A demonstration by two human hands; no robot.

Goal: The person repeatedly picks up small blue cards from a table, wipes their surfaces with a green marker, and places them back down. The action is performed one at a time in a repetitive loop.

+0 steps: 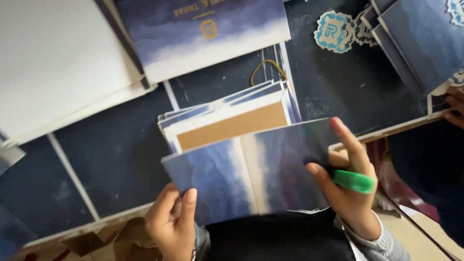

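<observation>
I hold a folded blue-and-white printed card cover point(251, 169) low in the middle of the head view. My left hand point(171, 224) grips its lower left corner, thumb on top. My right hand point(350, 186) pinches its right edge and also holds a green stick-like tool point(353, 181) across the fingers. Just behind the cover lies a stack of similar covers point(227, 118), the top one showing a brown board panel with a white border.
A dark work surface point(111, 159) with pale lines lies beneath. White sheets point(53, 58) sit far left, a large blue printed sheet point(203, 34) at top, more blue covers point(420, 38) top right, round blue-white stickers point(333, 31), a yellow rubber band point(266, 67). Another person's fingers point(454, 104) show at the right edge.
</observation>
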